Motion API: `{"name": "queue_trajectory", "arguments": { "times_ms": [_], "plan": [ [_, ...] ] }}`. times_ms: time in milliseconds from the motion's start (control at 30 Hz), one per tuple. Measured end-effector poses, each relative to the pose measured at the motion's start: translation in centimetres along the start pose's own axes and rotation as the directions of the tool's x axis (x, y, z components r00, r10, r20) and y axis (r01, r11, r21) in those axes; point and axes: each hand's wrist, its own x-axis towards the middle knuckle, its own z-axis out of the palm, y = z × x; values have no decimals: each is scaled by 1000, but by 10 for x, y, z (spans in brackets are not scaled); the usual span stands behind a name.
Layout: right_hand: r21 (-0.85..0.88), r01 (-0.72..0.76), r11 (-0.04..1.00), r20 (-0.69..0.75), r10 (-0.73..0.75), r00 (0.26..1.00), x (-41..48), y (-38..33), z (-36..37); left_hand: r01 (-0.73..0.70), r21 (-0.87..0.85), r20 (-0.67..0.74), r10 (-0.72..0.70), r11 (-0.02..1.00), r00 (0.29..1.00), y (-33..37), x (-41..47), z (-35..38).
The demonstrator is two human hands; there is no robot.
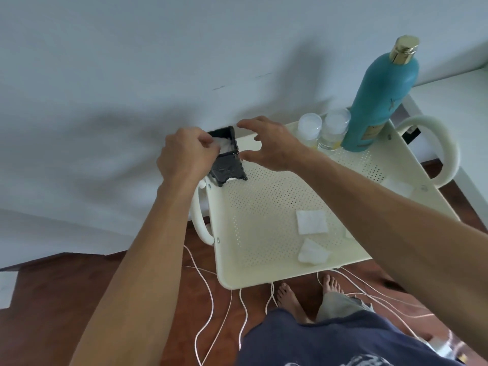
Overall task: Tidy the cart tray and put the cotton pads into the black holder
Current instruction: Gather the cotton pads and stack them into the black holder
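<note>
The black holder (227, 165) stands at the far left corner of the cream perforated cart tray (264, 207). My left hand (184, 157) is pinched on a white cotton pad (221, 144) at the holder's open top. My right hand (269, 146) hovers just right of the holder, fingers spread, with nothing in it. Two more cotton pads lie on the tray near its front: a flat square one (311, 221) and a crumpled one (313, 253). Another pad (400, 187) lies near the right edge.
A tall teal bottle (380, 101) with a gold cap and two small clear jars (320, 130) stand at the tray's far right corner. The tray has looped handles on the left (200, 220) and right (443, 151). White cords trail across the wooden floor by my bare feet.
</note>
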Motion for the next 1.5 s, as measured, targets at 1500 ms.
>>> {"name": "queue_trajectory", "arguments": {
  "times_ms": [1500],
  "plan": [
    [-104,-57,993,-35,54,998,-20,12,-32,178,25,190,-179,984,965,30,-97,40]
  ]
}}
